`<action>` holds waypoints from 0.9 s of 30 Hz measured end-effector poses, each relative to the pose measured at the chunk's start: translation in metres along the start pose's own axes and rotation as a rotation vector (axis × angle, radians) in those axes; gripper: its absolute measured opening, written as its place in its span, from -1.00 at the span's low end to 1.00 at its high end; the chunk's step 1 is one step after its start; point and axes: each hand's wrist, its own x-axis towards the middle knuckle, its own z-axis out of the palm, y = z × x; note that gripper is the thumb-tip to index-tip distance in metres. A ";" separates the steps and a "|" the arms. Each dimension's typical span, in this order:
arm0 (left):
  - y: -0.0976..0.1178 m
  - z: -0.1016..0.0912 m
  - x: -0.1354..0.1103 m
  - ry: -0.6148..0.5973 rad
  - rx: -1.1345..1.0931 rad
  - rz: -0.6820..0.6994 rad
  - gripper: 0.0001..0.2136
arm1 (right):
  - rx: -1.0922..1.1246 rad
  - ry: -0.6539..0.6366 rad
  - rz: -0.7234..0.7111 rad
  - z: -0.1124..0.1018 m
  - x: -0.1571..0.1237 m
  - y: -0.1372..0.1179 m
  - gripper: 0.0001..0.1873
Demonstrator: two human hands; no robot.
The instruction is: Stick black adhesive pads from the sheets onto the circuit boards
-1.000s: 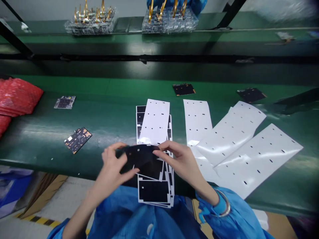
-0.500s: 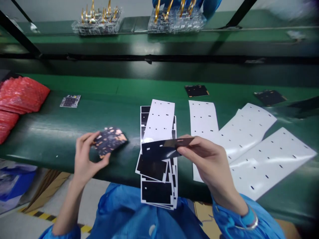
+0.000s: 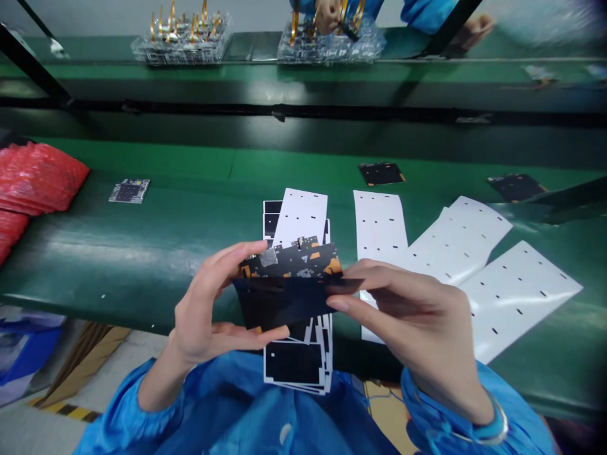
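Your left hand point(image 3: 208, 303) grips a dark circuit board point(image 3: 290, 264), its orange patches showing, behind a black film sheet point(image 3: 279, 304). Your right hand point(image 3: 408, 316) pinches that sheet's edge in a narrow hold. Both hands are over the sheet stack point(image 3: 296, 363) near the green bench's point(image 3: 118, 253) front edge, with white liners point(image 3: 516, 297) to the right.

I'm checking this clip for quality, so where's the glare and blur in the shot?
In the head view, pale glare streaks the green bench, the white sheets show a soft sheen, the top right corner is smeared, and the black film sheet held centrally looks fairly sharp.
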 end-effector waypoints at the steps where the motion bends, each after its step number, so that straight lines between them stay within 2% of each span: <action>1: 0.001 0.000 0.000 0.000 0.000 0.006 -0.12 | 0.001 -0.001 0.009 -0.001 -0.001 0.000 -0.87; 8: 0.002 -0.002 0.002 -0.051 -0.002 -0.036 -0.17 | 0.034 0.016 0.105 -0.004 -0.002 -0.003 -0.84; 16: -0.006 -0.001 0.005 -0.062 -0.053 0.066 -0.13 | 0.088 0.015 0.236 -0.006 -0.003 -0.010 -0.81; 27: -0.008 0.001 0.004 -0.076 -0.042 0.097 -0.14 | 0.104 0.004 0.275 -0.010 -0.005 -0.010 -0.80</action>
